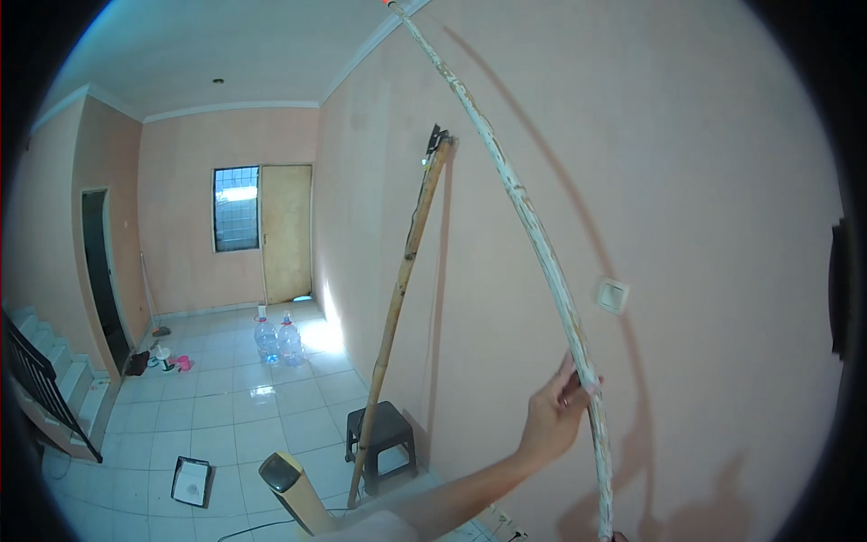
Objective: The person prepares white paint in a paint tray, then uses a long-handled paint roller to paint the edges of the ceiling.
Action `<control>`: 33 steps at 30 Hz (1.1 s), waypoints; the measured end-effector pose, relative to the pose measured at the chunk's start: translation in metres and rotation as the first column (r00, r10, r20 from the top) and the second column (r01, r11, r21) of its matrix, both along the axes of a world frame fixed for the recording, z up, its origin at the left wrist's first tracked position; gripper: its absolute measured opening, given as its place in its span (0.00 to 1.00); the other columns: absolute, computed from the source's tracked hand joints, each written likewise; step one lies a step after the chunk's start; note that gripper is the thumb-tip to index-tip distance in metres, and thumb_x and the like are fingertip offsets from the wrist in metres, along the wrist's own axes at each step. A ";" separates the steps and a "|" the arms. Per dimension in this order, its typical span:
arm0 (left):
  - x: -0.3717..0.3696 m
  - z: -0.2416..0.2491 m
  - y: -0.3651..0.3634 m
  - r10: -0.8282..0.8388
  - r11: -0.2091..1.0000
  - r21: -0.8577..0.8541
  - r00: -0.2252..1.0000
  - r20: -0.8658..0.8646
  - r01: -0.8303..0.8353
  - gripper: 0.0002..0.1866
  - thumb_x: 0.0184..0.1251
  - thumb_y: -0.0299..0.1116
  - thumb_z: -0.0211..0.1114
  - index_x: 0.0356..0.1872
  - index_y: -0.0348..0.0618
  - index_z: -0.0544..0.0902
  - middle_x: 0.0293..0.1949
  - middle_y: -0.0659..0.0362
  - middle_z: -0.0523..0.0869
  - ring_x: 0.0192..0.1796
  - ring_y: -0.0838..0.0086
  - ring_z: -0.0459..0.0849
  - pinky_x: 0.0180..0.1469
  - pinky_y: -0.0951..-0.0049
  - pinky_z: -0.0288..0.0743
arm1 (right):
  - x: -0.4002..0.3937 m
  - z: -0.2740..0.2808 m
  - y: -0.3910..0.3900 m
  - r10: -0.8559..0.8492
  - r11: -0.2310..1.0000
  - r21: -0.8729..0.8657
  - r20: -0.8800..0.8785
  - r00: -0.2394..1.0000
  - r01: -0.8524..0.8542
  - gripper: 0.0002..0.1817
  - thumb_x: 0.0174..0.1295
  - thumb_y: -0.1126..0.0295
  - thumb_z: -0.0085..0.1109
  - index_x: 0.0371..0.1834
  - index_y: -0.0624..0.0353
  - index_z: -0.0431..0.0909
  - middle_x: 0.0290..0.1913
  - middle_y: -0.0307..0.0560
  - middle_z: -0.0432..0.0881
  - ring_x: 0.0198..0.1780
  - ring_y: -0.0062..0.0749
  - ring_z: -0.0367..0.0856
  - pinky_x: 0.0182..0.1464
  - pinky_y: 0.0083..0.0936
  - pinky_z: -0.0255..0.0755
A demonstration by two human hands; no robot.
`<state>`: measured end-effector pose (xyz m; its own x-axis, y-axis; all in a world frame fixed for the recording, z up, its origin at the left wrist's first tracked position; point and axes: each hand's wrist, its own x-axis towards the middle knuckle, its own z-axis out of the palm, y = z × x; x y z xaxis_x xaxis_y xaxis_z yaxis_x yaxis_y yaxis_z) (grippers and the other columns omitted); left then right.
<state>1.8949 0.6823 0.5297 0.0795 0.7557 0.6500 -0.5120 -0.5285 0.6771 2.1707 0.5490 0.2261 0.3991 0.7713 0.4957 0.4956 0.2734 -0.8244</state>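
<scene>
A long, thin pole (pixel 540 235) with patchy white paint slants from the bottom edge up toward the ceiling. Something orange-red (pixel 388 3) shows at its top end, cut off by the frame edge. My left hand (pixel 558 411) is closed around the pole's lower part, thumb pointing up along it. Only a sliver of my right hand (pixel 619 537) shows, against the pole at the bottom edge; most of it is out of view. A white wall switch (pixel 612 295) sits just right of the pole.
A bamboo pole (pixel 397 307) with a dark clamp leans on the pink wall beside a black stool (pixel 383 434). A paint tray (pixel 191 481) lies on the tiles. Farther back are water bottles (pixel 289 340), a pink dipper (pixel 184 363) and stairs (pixel 63 366). A yellowish post (pixel 298 495) rises nearby.
</scene>
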 end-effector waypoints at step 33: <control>-0.427 0.174 0.419 0.445 0.889 -0.081 0.892 -0.081 -0.451 0.12 0.70 0.25 0.54 0.51 0.32 0.76 0.42 0.55 0.83 0.45 0.68 0.87 0.49 0.64 0.81 | -0.465 0.284 0.398 0.143 0.987 -0.094 0.137 0.980 -0.130 0.22 0.65 0.51 0.59 0.31 0.62 0.82 0.20 0.49 0.76 0.24 0.42 0.75 0.31 0.38 0.68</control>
<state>1.4680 1.1009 0.7038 -0.2464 0.7777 0.5783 -0.1938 -0.6242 0.7568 1.7057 0.9473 0.5102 0.2168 0.8551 0.4710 0.5728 0.2793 -0.7706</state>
